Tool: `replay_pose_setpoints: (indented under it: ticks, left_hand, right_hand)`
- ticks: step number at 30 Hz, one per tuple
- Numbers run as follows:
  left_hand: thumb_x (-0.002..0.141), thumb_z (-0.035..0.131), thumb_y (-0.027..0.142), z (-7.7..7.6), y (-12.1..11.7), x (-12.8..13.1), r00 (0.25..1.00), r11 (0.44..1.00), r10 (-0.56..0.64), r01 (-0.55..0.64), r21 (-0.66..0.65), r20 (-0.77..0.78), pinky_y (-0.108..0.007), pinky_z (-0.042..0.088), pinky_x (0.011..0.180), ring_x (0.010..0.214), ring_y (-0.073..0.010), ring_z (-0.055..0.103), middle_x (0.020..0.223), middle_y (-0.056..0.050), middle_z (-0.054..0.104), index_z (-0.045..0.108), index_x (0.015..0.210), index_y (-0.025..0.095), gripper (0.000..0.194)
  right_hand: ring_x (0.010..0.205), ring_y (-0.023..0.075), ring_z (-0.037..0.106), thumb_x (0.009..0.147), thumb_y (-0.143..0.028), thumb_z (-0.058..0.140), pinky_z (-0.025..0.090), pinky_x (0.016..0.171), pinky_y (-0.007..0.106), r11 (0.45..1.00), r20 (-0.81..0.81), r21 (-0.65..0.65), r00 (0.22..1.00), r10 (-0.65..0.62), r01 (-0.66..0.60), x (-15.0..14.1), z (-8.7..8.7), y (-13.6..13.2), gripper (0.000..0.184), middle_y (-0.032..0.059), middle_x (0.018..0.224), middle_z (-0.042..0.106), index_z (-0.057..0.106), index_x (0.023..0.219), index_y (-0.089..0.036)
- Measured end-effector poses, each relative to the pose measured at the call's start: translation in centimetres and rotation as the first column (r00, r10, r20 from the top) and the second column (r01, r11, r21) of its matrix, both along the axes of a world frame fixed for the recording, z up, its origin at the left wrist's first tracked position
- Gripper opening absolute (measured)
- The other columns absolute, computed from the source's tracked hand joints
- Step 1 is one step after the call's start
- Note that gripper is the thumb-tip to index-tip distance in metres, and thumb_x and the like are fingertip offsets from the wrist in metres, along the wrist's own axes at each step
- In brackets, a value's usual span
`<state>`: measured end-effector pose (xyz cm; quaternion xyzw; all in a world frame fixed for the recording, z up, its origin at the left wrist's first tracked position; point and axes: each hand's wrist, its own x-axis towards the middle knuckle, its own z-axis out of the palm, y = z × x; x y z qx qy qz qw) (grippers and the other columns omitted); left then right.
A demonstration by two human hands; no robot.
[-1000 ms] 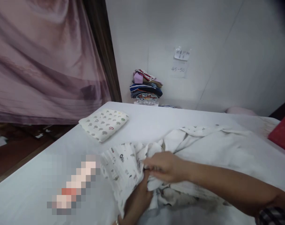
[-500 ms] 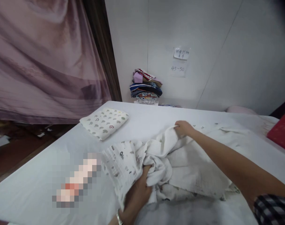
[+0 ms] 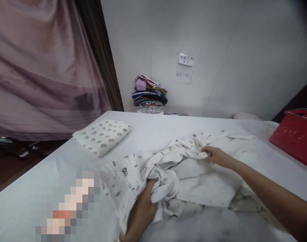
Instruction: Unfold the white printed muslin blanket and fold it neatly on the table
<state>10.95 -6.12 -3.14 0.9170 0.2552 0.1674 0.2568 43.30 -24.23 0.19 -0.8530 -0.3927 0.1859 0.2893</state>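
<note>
A white cloth (image 3: 204, 181) with small printed figures lies rumpled across the near middle of the table. My left hand (image 3: 144, 205) is closed on a bunch of it, the fingertips tucked under the folds; a bracelet circles that wrist. Farther right, my right hand (image 3: 215, 156) pinches the cloth's upper edge between thumb and fingers. The printed side shows along the top and at the left, the plain side at the centre. A folded cream cloth (image 3: 103, 136) with mushroom prints rests apart from both hands, at the table's far left.
The white table (image 3: 153, 127) meets a grey wall carrying paper notes (image 3: 185, 67). Folded clothes (image 3: 149, 94) are stacked behind its far edge. A red bin (image 3: 295, 137) stands at the right. A pink curtain (image 3: 42, 67) hangs at the left. A pixelated patch covers something on the near left.
My right hand has gone from beside my left hand out to the right along the cloth's edge, turning more printed side up. My left hand keeps its grip. The view has swung right.
</note>
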Motion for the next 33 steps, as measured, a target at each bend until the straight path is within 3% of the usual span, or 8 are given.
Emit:
replay_pose_setpoints:
  ticks: [5,9,12,14,17,24,29,33]
  left_hand:
    - [0.069,0.045,0.007,-1.0,0.8,-0.2,1.000,0.983,0.007,-0.007,0.185,-0.002,-0.043,0.023,0.110,0.127,-0.0235,0.037,0.126,-0.004,0.053,0.045,0.123,0.028,0.058]
    - [0.068,0.048,0.011,-1.9,1.4,-0.1,0.999,0.972,0.034,-0.039,0.231,0.027,-0.042,0.026,0.108,0.124,-0.0250,0.041,0.121,-0.003,0.057,0.049,0.119,0.029,0.054]
    - [0.071,0.046,0.016,-1.3,1.8,0.0,0.995,0.990,0.061,-0.070,0.120,0.078,-0.038,0.034,0.104,0.120,-0.0231,0.046,0.118,-0.003,0.060,0.053,0.116,0.026,0.046]
    - [0.072,0.044,0.017,-0.3,2.2,0.0,0.990,0.995,0.098,-0.101,0.023,0.101,-0.035,0.039,0.100,0.114,-0.0215,0.051,0.114,-0.003,0.062,0.054,0.114,0.024,0.044]
    - [0.073,0.046,0.023,1.4,3.3,-0.3,0.964,0.970,0.243,-0.240,-0.043,0.106,-0.033,0.047,0.085,0.101,-0.0230,0.059,0.105,-0.003,0.066,0.056,0.113,0.022,0.042]
    - [0.074,0.049,0.032,4.3,4.6,-2.3,0.900,0.912,0.409,-0.397,-0.106,0.148,-0.023,0.046,0.065,0.081,-0.0178,0.060,0.081,0.006,0.066,0.059,0.106,0.025,0.034]
    - [0.075,0.050,0.032,7.8,3.7,-3.6,0.783,0.823,0.567,-0.539,-0.178,0.254,-0.024,0.043,0.075,0.089,-0.0135,0.056,0.084,0.013,0.063,0.060,0.104,0.026,0.031]
    - [0.076,0.051,0.044,9.0,3.6,-4.9,0.674,0.769,0.627,-0.616,-0.171,0.391,-0.026,0.046,0.071,0.084,-0.0130,0.056,0.087,0.011,0.064,0.062,0.101,0.021,0.036]
  right_hand:
    - [0.070,0.0175,0.059,0.070,-0.025,0.055,0.043,0.061,0.024,0.990,0.011,-0.093,0.994,0.105,-0.104,-2.7,-1.1,-3.0,0.012,0.0021,0.077,0.064,0.062,0.077,-0.019]
    - [0.058,0.0174,0.060,0.069,-0.030,0.062,0.044,0.048,0.023,0.971,-0.339,-0.201,0.939,0.057,-0.132,-0.5,-0.6,-1.3,0.016,0.0021,0.064,0.060,0.055,0.073,-0.016]
    - [0.071,0.0183,0.064,0.072,-0.040,0.062,0.049,0.055,0.023,0.989,-0.452,0.106,0.891,-0.047,0.105,2.9,2.2,0.9,0.028,0.0085,0.080,0.064,0.055,0.083,-0.015]
    - [0.086,0.0169,0.064,0.080,-0.044,0.053,0.052,0.065,0.024,0.829,-0.416,0.455,0.901,-0.126,0.326,5.0,4.7,1.6,0.036,0.0121,0.111,0.059,0.054,0.105,-0.018]
    - [0.091,0.0179,0.064,0.081,-0.044,0.053,0.053,0.068,0.026,0.661,-0.393,0.598,0.885,-0.252,0.453,6.5,7.1,0.2,0.055,0.0130,0.137,0.040,0.037,0.131,-0.025]
    - [0.109,0.0271,0.055,0.074,-0.046,0.059,0.048,0.086,0.036,0.991,-0.107,0.087,0.990,-0.094,0.104,0.4,2.0,-10.8,0.055,0.0114,0.123,0.057,0.055,0.122,-0.020]
    - [0.123,0.0288,0.042,0.067,-0.040,0.063,0.031,0.104,0.041,0.981,0.256,-0.194,0.966,0.039,0.012,-4.0,-2.4,-18.3,0.059,0.0092,0.132,0.050,0.057,0.123,-0.022]
    - [0.110,0.0262,0.055,0.071,-0.028,0.049,0.041,0.095,0.038,0.970,0.351,-0.095,0.919,-0.177,0.224,-4.6,-2.5,-22.7,0.039,0.0060,0.117,0.062,0.066,0.105,-0.027]
